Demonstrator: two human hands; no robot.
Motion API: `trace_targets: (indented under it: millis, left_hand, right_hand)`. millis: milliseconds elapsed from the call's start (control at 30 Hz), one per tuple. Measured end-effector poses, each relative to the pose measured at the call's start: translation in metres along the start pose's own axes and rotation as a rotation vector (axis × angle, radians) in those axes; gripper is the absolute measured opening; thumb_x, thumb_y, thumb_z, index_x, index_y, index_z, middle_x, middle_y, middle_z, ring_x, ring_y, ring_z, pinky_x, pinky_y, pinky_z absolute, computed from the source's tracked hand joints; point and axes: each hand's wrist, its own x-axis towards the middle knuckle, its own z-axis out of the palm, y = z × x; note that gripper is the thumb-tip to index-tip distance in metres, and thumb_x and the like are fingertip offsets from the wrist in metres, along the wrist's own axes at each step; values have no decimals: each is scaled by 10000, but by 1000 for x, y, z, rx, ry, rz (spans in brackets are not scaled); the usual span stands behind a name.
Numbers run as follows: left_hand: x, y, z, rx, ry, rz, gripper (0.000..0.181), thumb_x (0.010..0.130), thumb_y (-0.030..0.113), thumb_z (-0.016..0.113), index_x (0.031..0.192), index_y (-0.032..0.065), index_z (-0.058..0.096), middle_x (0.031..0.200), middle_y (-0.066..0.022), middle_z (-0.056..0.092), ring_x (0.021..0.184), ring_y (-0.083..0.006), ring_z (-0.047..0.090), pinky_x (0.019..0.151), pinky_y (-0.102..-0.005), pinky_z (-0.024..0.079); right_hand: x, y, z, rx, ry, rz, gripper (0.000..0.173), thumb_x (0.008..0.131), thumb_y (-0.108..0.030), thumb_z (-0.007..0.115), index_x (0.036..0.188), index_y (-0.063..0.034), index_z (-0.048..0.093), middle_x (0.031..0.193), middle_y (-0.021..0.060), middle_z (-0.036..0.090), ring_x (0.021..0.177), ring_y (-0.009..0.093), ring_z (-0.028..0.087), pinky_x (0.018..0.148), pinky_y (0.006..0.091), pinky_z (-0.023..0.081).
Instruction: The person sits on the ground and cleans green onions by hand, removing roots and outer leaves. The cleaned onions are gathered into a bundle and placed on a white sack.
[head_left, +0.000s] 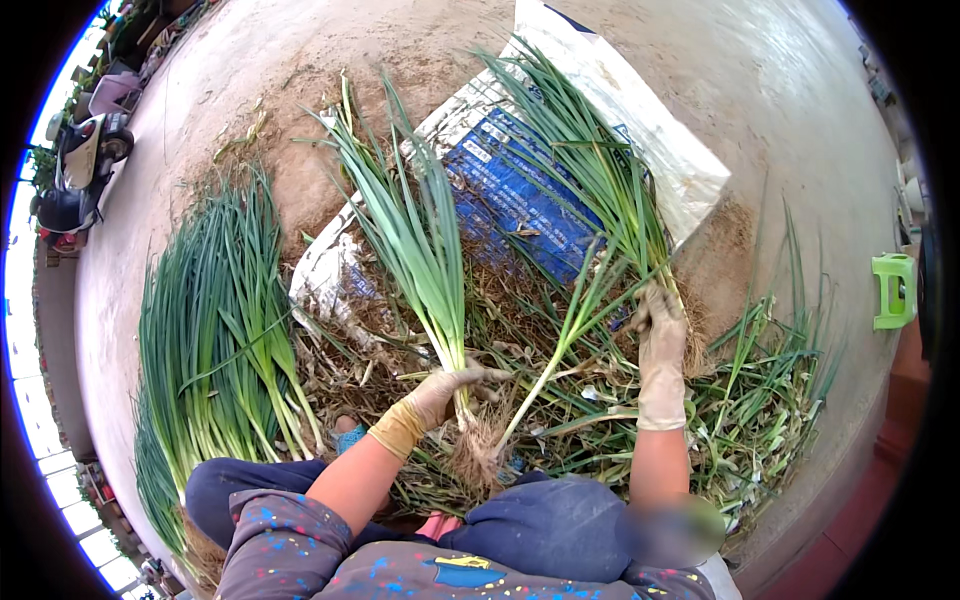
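Observation:
My left hand (450, 394), in a soiled pale glove, is closed around the white stems of a bunch of green onions (435, 277). Their leaves point away from me and the tangled roots hang below the hand. One single green onion (551, 367) leans outward to the right, its root end by those roots. My right hand (660, 322), gloved too, is at the stem end of another pile of green onions (600, 172), which lies on a white and blue woven sack (517, 195). Whether its fingers hold a stem is unclear.
A large row of green onions (217, 322) lies on the floor at the left. Stripped leaves and trimmings (757, 412) cover the ground at the right and between my legs. A green plastic stool (892, 291) stands at the far right, a parked scooter (82, 165) at the far left.

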Motion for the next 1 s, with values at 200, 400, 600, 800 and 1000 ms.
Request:
trace_targets:
  millis: [200, 400, 600, 800, 1000]
  left_hand:
    - [-18, -19, 1, 217, -390, -122, 695, 826, 391, 696, 1329, -17, 445, 1022, -159, 659, 534, -53, 464, 543, -180, 440]
    - [-33, 4, -2, 215, -238, 173, 250, 758, 242, 724, 870, 52, 605, 638, -31, 541, 658, -159, 540, 612, -305, 444]
    - [-33, 56, 10, -99, -2, 434, 202, 836, 113, 654, 1003, 45, 564, 753, -64, 570, 669, -164, 571, 650, -320, 516]
    - [-25, 40, -13, -138, 191, 452, 202, 863, 112, 654, 1035, 41, 576, 791, -32, 579, 534, -76, 451, 499, -224, 397]
    - [-10, 27, 3, -105, 307, 448, 271, 855, 183, 686, 1056, 34, 581, 777, 2, 583, 569, -74, 506, 517, -217, 443]
  right_hand:
    - [76, -54, -27, 99, 154, -239, 155, 914, -218, 619, 916, -69, 661, 759, 34, 674, 573, 84, 546, 518, 203, 421]
    - [77, -44, -81, -1640, 707, -846, 219, 827, -252, 700, 987, -113, 648, 955, 61, 668, 856, 202, 609, 798, 383, 482]
    - [49, 34, -65, -1861, 158, -642, 275, 706, -183, 745, 937, -98, 622, 1040, 98, 602, 955, 309, 571, 856, 454, 428]
    - [14, 11, -7, -866, -18, -460, 104, 859, -108, 651, 949, -57, 642, 921, 53, 635, 802, 159, 578, 672, 294, 471]
    - [-54, 10, 45, -146, -321, 389, 177, 943, -202, 581, 983, -48, 659, 721, -11, 635, 489, 22, 454, 458, 150, 348]
